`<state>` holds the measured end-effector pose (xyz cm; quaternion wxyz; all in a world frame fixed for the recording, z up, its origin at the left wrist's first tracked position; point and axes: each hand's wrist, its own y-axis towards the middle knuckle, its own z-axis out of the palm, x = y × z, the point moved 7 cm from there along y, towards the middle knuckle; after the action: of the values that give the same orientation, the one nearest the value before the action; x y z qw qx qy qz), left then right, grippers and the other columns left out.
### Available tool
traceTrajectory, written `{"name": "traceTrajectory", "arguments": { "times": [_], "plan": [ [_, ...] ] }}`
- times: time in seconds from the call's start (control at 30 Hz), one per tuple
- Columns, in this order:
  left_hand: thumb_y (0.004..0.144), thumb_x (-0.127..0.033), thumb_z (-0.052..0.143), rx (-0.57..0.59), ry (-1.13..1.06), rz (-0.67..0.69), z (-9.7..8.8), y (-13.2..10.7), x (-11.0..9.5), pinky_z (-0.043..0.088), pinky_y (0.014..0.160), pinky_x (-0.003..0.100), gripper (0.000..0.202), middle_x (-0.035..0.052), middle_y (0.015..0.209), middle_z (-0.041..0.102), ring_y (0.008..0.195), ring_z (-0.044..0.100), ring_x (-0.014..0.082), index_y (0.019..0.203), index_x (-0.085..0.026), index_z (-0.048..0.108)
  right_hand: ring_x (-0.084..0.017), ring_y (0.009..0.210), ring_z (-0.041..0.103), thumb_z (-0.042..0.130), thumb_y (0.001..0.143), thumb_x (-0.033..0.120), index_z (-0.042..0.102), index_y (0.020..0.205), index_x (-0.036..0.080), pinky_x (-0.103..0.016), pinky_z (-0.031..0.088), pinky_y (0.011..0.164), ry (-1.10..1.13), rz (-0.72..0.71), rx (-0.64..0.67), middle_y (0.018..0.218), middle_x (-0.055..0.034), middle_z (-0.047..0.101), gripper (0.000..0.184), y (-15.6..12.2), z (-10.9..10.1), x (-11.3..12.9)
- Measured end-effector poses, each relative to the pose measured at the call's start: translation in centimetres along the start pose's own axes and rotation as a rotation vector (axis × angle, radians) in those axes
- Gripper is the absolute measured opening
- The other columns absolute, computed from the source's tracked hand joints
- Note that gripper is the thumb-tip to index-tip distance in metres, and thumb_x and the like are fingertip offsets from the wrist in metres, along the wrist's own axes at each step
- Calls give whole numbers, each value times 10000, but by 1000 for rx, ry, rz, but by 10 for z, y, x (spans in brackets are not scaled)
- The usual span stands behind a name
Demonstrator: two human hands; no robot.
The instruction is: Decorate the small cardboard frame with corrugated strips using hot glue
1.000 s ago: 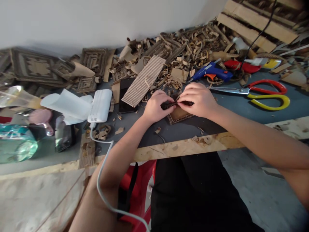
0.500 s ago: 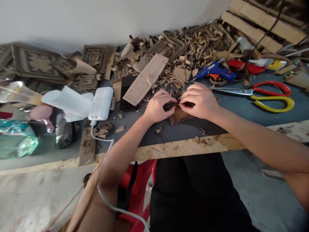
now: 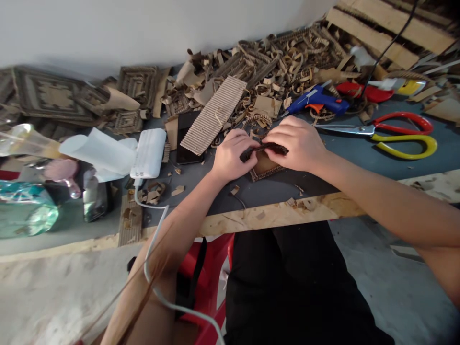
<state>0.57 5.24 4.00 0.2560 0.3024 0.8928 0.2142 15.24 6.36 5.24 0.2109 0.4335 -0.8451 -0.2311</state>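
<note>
My left hand (image 3: pixel 230 156) and my right hand (image 3: pixel 296 143) meet over a small square cardboard piece (image 3: pixel 265 167) lying on the grey tabletop (image 3: pixel 345 158). Both pinch a dark corrugated cardboard strip (image 3: pixel 261 149) that spans between their fingertips just above that piece. The fingers of each hand are curled closed on the strip. A ribbed cardboard sheet (image 3: pixel 214 114) lies just beyond my left hand, partly over a black phone (image 3: pixel 185 143).
Red-and-yellow scissors (image 3: pixel 391 133) and a blue glue gun (image 3: pixel 318 100) lie to the right. A heap of cardboard strips (image 3: pixel 283 62) fills the back. A white power bank (image 3: pixel 150 153) with cable, white paper (image 3: pixel 98 153) and a bottle (image 3: pixel 25 213) sit left. Wooden table edge (image 3: pixel 273 218) runs in front.
Both hands stay pinched on the dark strip over the square piece; the fingers shifted slightly along it. The view drifted a little.
</note>
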Motion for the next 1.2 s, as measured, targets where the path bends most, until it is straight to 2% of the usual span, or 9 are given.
{"name": "traceTrajectory", "arguments": {
  "times": [0.2, 0.53, 0.77, 0.97, 1.1, 1.2],
  "plan": [
    [843, -228, 588, -99, 57, 76, -10, -1, -6, 537, 989, 464, 208, 39, 937, 754, 1048, 668, 242, 993, -216, 732, -262, 1001, 654, 607, 908, 262, 759, 1022, 230, -462, 533, 870, -26, 2, -49, 1016, -47, 758, 192, 1, -7, 1],
    [860, -233, 622, -100, -5, 76, -6, -1, -3, 548, 949, 406, 202, 49, 912, 768, 1042, 660, 230, 1011, -186, 749, -256, 995, 657, 591, 919, 282, 765, 951, 242, -462, 535, 878, 10, 8, -48, 963, -41, 763, 181, 0, -3, -3],
    [856, -196, 584, -152, 45, 67, -8, -2, -1, 546, 928, 401, 227, 44, 903, 771, 1006, 665, 224, 1004, -186, 756, -274, 1014, 666, 624, 896, 346, 755, 1041, 243, -501, 532, 915, 88, 19, -48, 1002, -46, 763, 221, 0, -5, -3],
    [861, -216, 591, -135, 79, -38, -9, -2, 3, 556, 917, 380, 242, 57, 917, 778, 986, 679, 223, 1034, -182, 756, -267, 1020, 667, 615, 907, 291, 752, 912, 250, -489, 537, 905, 94, 11, -78, 988, -37, 768, 143, 1, -6, -3],
    [866, -212, 589, -146, 107, -105, -7, -6, 1, 573, 825, 312, 234, 43, 923, 790, 859, 720, 186, 1025, -181, 759, -254, 1000, 667, 592, 921, 241, 757, 867, 248, -473, 547, 880, 73, 25, -99, 982, -37, 769, 173, 1, -6, -4],
    [871, -205, 594, -162, 118, -139, -6, -8, -2, 576, 819, 292, 218, 43, 914, 794, 845, 736, 178, 1007, -179, 761, -253, 979, 666, 592, 931, 242, 762, 850, 250, -472, 548, 856, 64, 65, -104, 976, -36, 769, 188, 1, -6, -8]
  ]
}}
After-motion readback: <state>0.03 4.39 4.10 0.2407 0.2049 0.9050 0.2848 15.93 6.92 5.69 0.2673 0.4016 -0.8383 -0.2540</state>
